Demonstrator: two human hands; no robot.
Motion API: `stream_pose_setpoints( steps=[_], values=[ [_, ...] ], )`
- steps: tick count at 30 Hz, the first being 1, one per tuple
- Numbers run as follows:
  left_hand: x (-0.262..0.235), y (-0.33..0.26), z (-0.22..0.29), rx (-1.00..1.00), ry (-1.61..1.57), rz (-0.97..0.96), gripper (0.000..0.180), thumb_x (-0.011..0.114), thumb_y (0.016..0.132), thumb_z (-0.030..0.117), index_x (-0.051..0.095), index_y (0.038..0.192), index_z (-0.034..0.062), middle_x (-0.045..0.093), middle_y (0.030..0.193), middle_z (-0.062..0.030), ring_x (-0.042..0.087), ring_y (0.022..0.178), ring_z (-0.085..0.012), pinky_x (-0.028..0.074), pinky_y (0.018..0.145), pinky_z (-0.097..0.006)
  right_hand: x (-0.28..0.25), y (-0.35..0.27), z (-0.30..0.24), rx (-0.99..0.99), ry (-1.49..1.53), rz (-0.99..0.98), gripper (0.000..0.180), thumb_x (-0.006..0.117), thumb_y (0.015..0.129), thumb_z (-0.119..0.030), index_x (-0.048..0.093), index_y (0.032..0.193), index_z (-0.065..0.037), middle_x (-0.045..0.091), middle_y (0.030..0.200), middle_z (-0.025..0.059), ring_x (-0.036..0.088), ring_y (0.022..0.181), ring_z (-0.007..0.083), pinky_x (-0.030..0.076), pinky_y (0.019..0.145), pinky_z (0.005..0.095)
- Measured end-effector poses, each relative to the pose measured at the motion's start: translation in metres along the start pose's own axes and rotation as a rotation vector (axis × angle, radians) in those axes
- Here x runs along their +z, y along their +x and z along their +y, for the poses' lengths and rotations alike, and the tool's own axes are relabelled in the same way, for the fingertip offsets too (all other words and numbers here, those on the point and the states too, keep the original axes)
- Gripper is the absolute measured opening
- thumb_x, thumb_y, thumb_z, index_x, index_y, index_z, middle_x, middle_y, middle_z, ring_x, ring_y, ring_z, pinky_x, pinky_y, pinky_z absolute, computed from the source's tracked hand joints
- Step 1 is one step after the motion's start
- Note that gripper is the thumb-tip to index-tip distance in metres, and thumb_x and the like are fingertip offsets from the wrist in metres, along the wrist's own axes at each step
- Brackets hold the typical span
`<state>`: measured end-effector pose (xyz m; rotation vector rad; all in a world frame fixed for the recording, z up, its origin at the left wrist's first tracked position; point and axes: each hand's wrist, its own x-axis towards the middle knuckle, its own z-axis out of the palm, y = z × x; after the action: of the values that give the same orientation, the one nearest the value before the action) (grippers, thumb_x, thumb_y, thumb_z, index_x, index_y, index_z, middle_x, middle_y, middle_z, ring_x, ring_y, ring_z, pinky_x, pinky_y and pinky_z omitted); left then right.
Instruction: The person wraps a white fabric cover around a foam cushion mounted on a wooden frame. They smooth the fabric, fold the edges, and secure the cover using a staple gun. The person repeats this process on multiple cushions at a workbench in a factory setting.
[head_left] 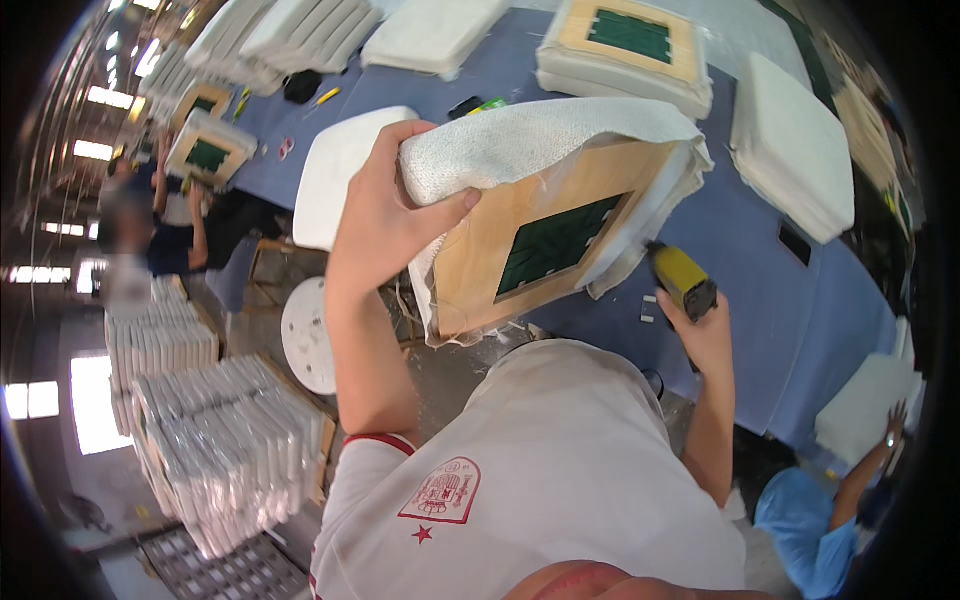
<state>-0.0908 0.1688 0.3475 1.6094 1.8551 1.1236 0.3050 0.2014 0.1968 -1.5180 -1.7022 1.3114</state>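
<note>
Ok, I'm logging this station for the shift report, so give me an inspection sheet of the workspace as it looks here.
Surface: blue table, mostly covered with cushions.
Job's things: seat cushion tilted up, underside showing a wooden frame with green webbing, white fabric wrapped over its edges; yellow staple gun.
Clutter: finished cushion stacks, white foam pads, small tools on the table.
Grippers: left hand grips the cushion's fabric corner; right hand holds the staple gun beside the cushion's edge.
Cables: nothing seen.
Surroundings: wrapped white stacks on the floor, a round white stool, other people at work nearby.
</note>
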Motion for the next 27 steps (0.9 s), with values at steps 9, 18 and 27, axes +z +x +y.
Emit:
stream_pose_setpoints(
  steps=[9,18,27],
  values=[
    [-0.020,0.009,0.001,-0.038,0.965,-0.412,0.091,0.091,0.074,0.040,0.058,0.150,0.0010,0.070,0.141,-0.0245,0.067,0.131,-0.0421,0.053,0.108,-0.049,-0.009,-0.064,0.348,0.384,-0.524,0.467,0.079,0.078,0.090,-0.006,0.051,0.164,-0.007,0.075,0.126,0.0308,0.072,0.117,0.0499,0.056,0.101,0.0515],
    [0.093,0.003,0.051,0.094,0.653,-0.369,0.080,0.091,0.067,0.023,0.061,0.138,-0.0015,0.074,0.123,-0.0256,0.072,0.114,-0.0461,0.059,0.096,-0.051,0.010,-0.061,0.376,0.498,-0.460,0.439,0.096,0.079,0.095,-0.021,0.028,0.174,-0.007,0.059,0.152,0.0325,0.061,0.135,0.0521,0.051,0.113,0.0526],
    [-0.063,-0.057,0.033,0.179,-0.128,0.174,0.091,0.093,0.073,0.025,0.057,0.152,-0.0008,0.072,0.140,-0.0171,0.069,0.130,-0.0309,0.051,0.114,-0.044,-0.007,-0.031,0.362,0.441,-0.664,0.199,0.092,0.079,0.096,-0.036,0.036,0.170,-0.003,0.056,0.156,0.0323,0.053,0.145,0.0514,0.042,0.123,0.0537]
  ],
)
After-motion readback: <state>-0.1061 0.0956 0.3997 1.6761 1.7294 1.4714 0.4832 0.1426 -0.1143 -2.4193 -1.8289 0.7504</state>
